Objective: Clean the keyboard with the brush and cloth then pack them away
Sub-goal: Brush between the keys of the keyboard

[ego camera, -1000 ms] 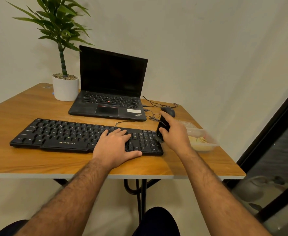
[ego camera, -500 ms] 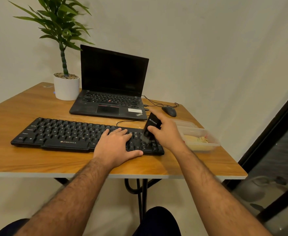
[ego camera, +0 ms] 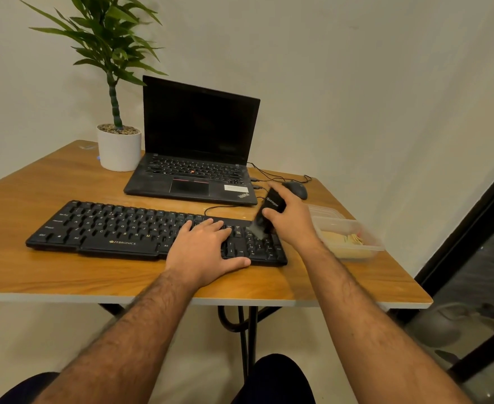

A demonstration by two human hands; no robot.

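The black keyboard (ego camera: pixel 140 230) lies on the wooden table (ego camera: pixel 36 272), in front of the laptop (ego camera: pixel 194 158). The left hand (ego camera: pixel 203 252) rests flat on its right part, fingers straight and released. The right hand (ego camera: pixel 291 221) grasps the black brush (ego camera: pixel 266 217), whose pale bristles touch the keys at the keyboard's right end. Just right of the keyboard stands a clear container (ego camera: pixel 353 228) with the yellowish cloth (ego camera: pixel 343 239) inside.

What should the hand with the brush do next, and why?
Probably sweep the brush leftward along the keys. The right hand grips it with its bristles down on the number pad at the keyboard's right end, while the left hand rests flat on the keys, steadying it.
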